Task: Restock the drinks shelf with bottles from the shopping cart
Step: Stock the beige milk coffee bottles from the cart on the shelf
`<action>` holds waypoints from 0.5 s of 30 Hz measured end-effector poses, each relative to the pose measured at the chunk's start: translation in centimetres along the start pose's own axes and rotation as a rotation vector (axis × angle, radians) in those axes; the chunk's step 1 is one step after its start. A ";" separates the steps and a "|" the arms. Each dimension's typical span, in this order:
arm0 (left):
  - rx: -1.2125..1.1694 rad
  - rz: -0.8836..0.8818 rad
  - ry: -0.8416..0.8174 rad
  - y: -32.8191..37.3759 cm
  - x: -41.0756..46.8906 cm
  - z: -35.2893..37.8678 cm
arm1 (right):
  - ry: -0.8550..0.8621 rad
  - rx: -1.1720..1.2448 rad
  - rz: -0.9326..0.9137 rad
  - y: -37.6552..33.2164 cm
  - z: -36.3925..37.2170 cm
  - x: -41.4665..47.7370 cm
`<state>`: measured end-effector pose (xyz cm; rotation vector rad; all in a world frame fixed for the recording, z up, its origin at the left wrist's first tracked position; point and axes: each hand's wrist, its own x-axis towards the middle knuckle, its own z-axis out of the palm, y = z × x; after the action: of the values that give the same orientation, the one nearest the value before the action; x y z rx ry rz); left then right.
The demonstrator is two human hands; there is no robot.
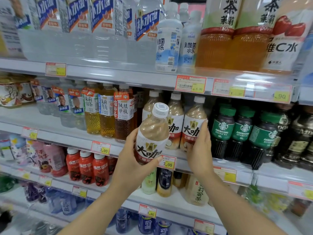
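A milk-coffee bottle with a white cap and a red-and-white label is held slightly tilted in front of the second shelf. My left hand grips its lower half. My right hand is wrapped around the right side of another milk-coffee bottle that stands at the shelf's front. Two more of the same bottles stand behind and to the left. The shopping cart is out of view.
Tea bottles stand left of the coffee row and dark green-labelled coffee bottles stand to its right. Large water and tea bottles fill the shelf above. Red juice bottles and other drinks sit below. Price tags line the shelf edges.
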<state>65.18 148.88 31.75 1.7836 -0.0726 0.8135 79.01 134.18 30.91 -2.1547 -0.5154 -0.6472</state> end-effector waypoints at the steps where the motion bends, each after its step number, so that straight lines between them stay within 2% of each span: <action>1: 0.003 0.000 0.000 -0.1 0.0 -0.1 | 0.004 0.008 0.027 0.0 0.2 0.4; 6: 0.012 0.008 -0.001 -0.2 0.2 -0.4 | 0.002 0.055 0.202 -0.7 0.6 2.6; 15: 0.008 -0.008 0.005 -0.8 0.7 -0.7 | -0.048 0.127 0.367 0.1 1.6 7.1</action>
<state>65.73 150.05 31.64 1.7878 -0.0593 0.8141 85.06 136.39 34.30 -2.0745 -0.1710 -0.3508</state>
